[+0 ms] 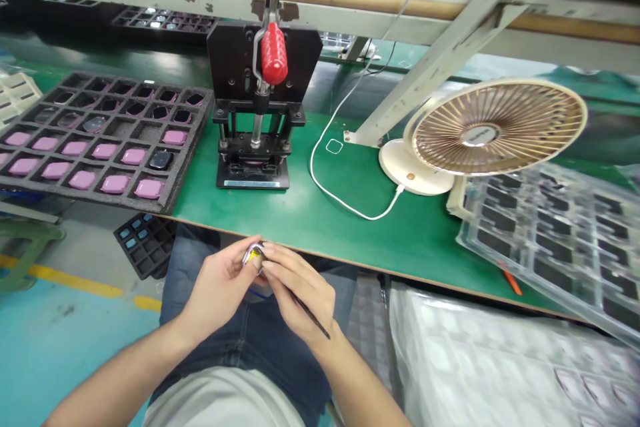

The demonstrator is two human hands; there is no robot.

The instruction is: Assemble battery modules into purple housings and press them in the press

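My left hand (215, 290) is closed, its thumb and fingers pinching a small watch case (253, 255) with a shiny rim and a yellow patch inside. The case is held over my lap, just off the table's front edge. Close against it, my right hand (303, 290) grips a thin black stick-like tool (316, 325); its rear end sticks out below the hand. Fingers hide the tool's tip, so whether it touches the case cannot be made out.
Beyond my hands, a black toggle press (265, 103) with a red handle stands on the green table (300, 213). A foam tray (173, 197) of pink watch cases lies left. Right are a fan (480, 135), its white cable (345, 208), and clear plastic trays (550, 233).
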